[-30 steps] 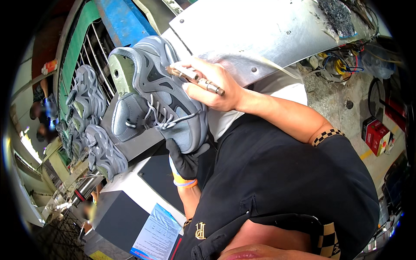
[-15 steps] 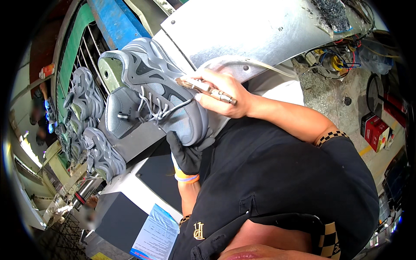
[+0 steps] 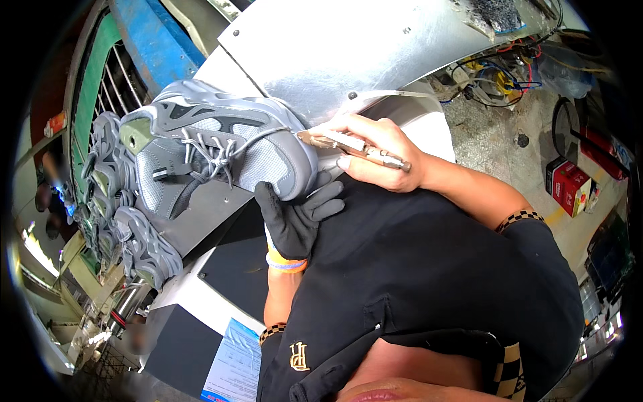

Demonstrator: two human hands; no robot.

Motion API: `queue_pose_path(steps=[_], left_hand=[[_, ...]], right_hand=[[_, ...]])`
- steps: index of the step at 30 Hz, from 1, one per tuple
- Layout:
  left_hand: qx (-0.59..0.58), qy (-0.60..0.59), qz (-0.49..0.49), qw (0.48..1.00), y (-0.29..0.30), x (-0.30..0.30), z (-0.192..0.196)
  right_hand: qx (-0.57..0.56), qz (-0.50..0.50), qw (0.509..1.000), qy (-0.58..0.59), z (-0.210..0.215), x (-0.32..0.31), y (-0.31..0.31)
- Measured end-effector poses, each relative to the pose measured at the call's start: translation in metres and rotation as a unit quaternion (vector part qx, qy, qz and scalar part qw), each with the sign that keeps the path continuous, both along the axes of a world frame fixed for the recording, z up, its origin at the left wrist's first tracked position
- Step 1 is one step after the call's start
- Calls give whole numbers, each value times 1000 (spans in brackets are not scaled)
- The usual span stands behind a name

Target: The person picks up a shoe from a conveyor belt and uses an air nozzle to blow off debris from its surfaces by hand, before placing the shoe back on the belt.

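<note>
A grey sneaker [image 3: 221, 144] with loosely tied laces [image 3: 214, 159] lies on its side on the machine, toe toward me, with a green last [image 3: 137, 136] in its heel opening. My left hand [image 3: 298, 224], in a dark grey glove, is palm up under the toe with fingers spread; the thumb is at the toe's edge. My bare right hand [image 3: 382, 151] grips a pen-like metal tool [image 3: 365, 149] with a brownish tip. That tip is at the toe's upper edge, where a lace end also reaches. Whether it touches the shoe I cannot tell.
Several similar sneakers [image 3: 151, 244] stand at the left beside a green-edged rack [image 3: 84, 94]. A metal panel [image 3: 315, 53] spans the top, with a pale tube [image 3: 395, 94] along its edge. Wires [image 3: 499, 77] and a red box [image 3: 568, 184] are at the right.
The sneaker has shifted left and turned, its toe now more level. My right hand and tool have moved right and slightly down. The left hand's fingers have spread apart.
</note>
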State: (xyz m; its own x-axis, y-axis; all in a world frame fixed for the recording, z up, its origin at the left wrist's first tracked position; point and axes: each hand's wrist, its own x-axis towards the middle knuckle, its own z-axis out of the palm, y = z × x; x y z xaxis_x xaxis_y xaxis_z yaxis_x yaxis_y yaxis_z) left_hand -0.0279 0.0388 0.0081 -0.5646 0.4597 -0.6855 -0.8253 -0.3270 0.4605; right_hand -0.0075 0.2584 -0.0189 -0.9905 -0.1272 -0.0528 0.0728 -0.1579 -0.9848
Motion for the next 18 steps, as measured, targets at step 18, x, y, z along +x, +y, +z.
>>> queue_pose_path(steps=[18], left_hand=[[214,-25,-45,975,78,-46,-25]], right_hand=[[91,-95,991,-12,48,-8,28]])
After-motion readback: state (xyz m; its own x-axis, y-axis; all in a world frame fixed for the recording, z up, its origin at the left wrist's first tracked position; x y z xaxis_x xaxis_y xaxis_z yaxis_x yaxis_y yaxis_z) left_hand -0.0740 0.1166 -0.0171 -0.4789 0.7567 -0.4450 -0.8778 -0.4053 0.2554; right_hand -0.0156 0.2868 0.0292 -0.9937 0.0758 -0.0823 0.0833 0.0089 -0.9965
